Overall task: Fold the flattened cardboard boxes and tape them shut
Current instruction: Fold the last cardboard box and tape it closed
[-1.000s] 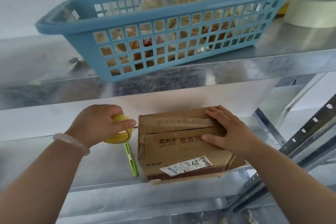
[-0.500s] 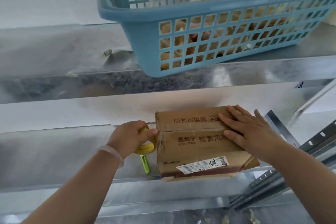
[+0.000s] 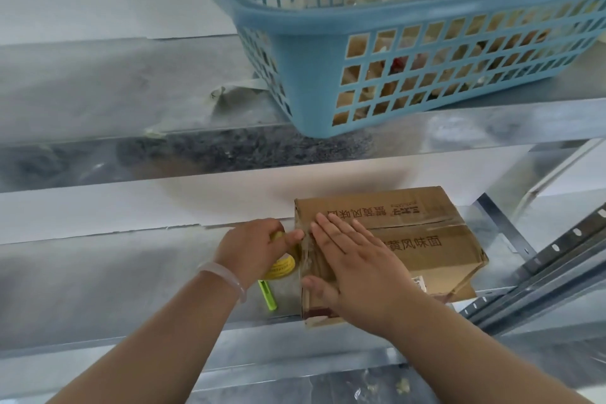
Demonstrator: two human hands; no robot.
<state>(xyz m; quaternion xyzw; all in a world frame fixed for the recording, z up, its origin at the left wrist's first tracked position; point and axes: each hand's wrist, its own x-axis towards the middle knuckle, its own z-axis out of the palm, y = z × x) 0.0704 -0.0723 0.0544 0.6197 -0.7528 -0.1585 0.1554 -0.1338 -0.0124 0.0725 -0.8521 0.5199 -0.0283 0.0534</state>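
Note:
A folded brown cardboard box (image 3: 436, 239) with printed characters lies on the lower metal shelf (image 3: 114, 275), its top flaps closed. My right hand (image 3: 357, 266) lies flat on the box's left end, fingers straight, pressing clear tape along the left edge. My left hand (image 3: 252, 249) grips a yellow tape roll (image 3: 282, 267) right beside the box's left side, thumb touching the box corner. A white bangle sits on my left wrist.
A green utility knife (image 3: 267, 295) lies on the shelf just below the tape roll. On the upper shelf (image 3: 98, 102) stands a blue plastic basket (image 3: 410, 52) with bags inside. Slotted metal uprights (image 3: 541, 269) run along the right.
My right hand slid from the box's right end across to its left end. My left hand with the tape roll stayed against the box's left side. The camera view shifted left.

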